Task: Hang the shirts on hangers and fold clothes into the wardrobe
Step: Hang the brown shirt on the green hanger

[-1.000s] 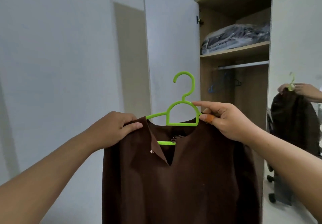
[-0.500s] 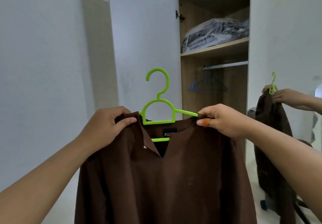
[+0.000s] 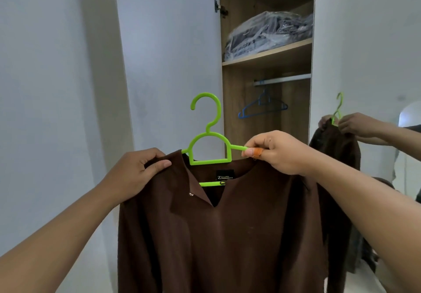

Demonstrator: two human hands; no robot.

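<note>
Hanging now: a dark brown long-sleeved cloth shirt (image 3: 218, 231) is on a bright green plastic hanger (image 3: 208, 142), held up in the air in front of the open wardrobe.
Shirt: it hangs straight down, with a V-shaped neck and a small black label inside the collar.
Hanger: its hook points up, above the collar. Its right arm sticks out of the neck. Its left arm is mostly under the cloth.
Left hand (image 3: 134, 174): the fingers are curled over the shirt's left shoulder and the thumb presses the cloth from the front.
Right hand (image 3: 280, 151): the fingers pinch the right arm of the hanger just at the shirt's shoulder. One finger has an orange strip on it.
Wardrobe (image 3: 232, 101): a wooden one with a white door (image 3: 168, 60) swung open on the left.
Shelf (image 3: 268, 53): grey clothes in a clear plastic bag (image 3: 268, 33) lie on it.
Rail (image 3: 282, 79): a blue hanger (image 3: 262, 108) hangs from it, with nothing on it.
Mirror (image 3: 364, 64): on the right, it shows the same hands, shirt and green hanger.
</note>
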